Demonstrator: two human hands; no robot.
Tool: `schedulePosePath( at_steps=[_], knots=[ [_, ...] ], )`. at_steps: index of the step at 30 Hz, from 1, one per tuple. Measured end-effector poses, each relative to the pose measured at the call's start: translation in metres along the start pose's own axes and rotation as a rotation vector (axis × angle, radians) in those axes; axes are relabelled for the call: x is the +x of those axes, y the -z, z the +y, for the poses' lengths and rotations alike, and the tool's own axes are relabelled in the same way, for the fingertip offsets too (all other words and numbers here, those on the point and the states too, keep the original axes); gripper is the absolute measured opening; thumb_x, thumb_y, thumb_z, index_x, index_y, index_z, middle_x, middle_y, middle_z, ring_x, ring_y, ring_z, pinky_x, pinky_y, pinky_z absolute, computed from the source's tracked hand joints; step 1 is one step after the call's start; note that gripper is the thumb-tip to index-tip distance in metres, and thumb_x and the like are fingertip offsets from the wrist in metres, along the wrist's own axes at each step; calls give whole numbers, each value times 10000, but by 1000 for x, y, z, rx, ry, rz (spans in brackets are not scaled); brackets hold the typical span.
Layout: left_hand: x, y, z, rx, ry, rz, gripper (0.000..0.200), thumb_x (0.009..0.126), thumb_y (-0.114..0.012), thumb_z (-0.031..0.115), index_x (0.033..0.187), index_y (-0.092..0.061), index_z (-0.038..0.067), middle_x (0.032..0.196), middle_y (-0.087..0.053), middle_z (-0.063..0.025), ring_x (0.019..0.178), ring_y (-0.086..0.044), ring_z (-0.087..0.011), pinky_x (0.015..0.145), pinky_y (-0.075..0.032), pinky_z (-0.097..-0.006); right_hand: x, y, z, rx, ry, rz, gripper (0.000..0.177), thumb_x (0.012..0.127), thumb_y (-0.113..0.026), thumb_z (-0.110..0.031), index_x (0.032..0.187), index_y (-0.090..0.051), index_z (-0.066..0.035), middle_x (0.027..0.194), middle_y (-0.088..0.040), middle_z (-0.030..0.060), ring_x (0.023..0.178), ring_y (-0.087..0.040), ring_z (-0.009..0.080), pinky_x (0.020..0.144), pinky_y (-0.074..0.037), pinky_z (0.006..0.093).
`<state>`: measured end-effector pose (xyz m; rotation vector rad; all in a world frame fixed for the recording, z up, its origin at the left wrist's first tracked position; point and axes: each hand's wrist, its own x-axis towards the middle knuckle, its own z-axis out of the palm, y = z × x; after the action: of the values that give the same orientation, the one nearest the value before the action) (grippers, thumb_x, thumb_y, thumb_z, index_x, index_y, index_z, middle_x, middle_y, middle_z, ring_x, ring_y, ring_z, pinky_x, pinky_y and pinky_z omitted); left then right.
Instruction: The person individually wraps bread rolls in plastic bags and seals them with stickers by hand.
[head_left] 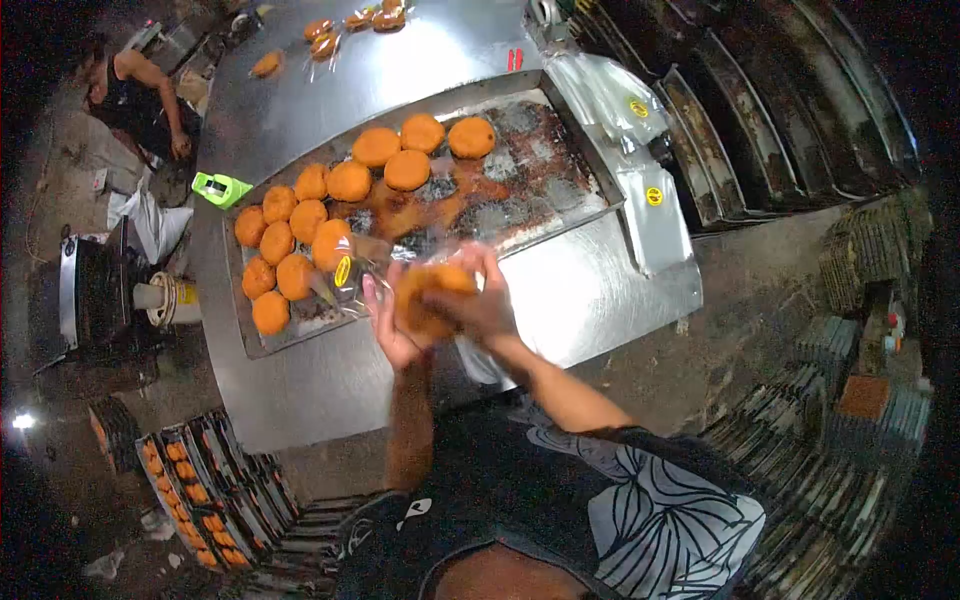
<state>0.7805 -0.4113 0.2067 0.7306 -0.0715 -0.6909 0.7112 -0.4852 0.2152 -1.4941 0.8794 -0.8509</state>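
Both hands up over the near edge of the metal tray (545, 235), on one round orange-brown bun (418, 302). Left hand (392, 335) cupped round its left side, right hand (478, 308) gripping from the right, fingers across it. Motion blur there; can't tell if the bun is inside a bag. Bun is held above the tray's front side, nearest the person.

Tray sits on a shiny steel table (300, 410). More buns (349, 182) fill its left part and run along the far side; right part is bare, dark, stained metal. Just left of the hands, clear plastic with a yellow label (343, 271) lies against a bun at the group's edge.

Right of tray: two piles of clear bags (655, 235), yellow stickers on them, one pile nearer the person than the other. Lime-green object (220, 189) by the tray's left corner, type unclear. Wrapped buns (323, 45) at the table's far end. Another person (150, 85) at far left. Stacked trays (185, 480) with buns, lower left, on the floor side.
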Motion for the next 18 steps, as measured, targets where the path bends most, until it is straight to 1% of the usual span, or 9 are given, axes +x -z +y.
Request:
schedulePosePath(
  at_steps=[3,7,9,10,11,12,14,17,18],
  knots=[
    [-18,4,-11,-126,-45,-181,363,878,-350,209,1188,-360,22,1106,-470,-124,1019,-476,-220,877,-391,-344,-16,-11,-12,263,-214,-44,613,673,-700,-171,1146,-348,-2,1126,-464,143,1024,-469,214,854,-399,303],
    [-20,20,-3,-256,136,-100,323,867,-406,239,1115,-439,35,1042,-506,-63,960,-492,-157,822,-413,-286,-13,-25,0,31,136,-199,530,777,-578,-190,1216,-347,-2,1159,-463,162,1033,-478,189,864,-385,269],
    [-19,56,-9,123,231,-242,299,835,-486,203,1098,-455,63,1020,-515,-51,925,-504,-152,799,-421,-268,-3,-15,18,206,-21,-548,335,799,-555,-195,1081,-508,-20,969,-584,121,890,-566,177,772,-438,268],
    [-19,82,-27,656,208,-322,294,819,-520,186,1085,-466,73,1016,-517,-55,915,-508,-154,792,-423,-260,25,-14,25,-351,150,-520,163,793,-551,-154,895,-608,-40,754,-626,86,690,-604,179,637,-470,287],
    [-43,50,-23,685,261,-283,325,787,-569,188,1074,-480,64,990,-520,-81,901,-509,-188,777,-419,-277,48,-16,12,-355,95,-445,113,758,-572,-130,789,-621,-34,686,-616,102,592,-592,198,556,-463,305],
    [-49,80,-45,1179,156,-555,395,743,-624,198,1071,-481,31,1008,-496,-117,919,-489,-234,769,-411,-304,76,-19,-10,-342,330,-350,124,738,-578,-126,775,-606,-10,681,-609,118,581,-581,231,554,-456,310],
    [-60,81,-63,1411,-352,-956,464,646,-685,219,1007,-491,0,905,-485,-144,871,-476,-281,742,-413,-345,100,-45,-55,-417,371,-283,162,746,-571,-140,822,-589,2,729,-608,138,671,-592,261,619,-460,315],
    [-47,166,-124,1540,-398,-1129,331,653,-630,165,925,-533,5,821,-497,-127,813,-480,-284,725,-414,-363,94,-71,-48,-222,911,-35,197,767,-549,-160,889,-576,-9,811,-610,142,775,-589,259,693,-451,325],
    [-42,171,-122,1541,-406,-1131,331,653,-630,165,925,-533,5,821,-497,-127,813,-480,-284,725,-414,-363,73,-61,-35,-224,837,-113,219,777,-541,-172,925,-569,-13,844,-607,144,808,-585,260,719,-445,326]
  ],
)
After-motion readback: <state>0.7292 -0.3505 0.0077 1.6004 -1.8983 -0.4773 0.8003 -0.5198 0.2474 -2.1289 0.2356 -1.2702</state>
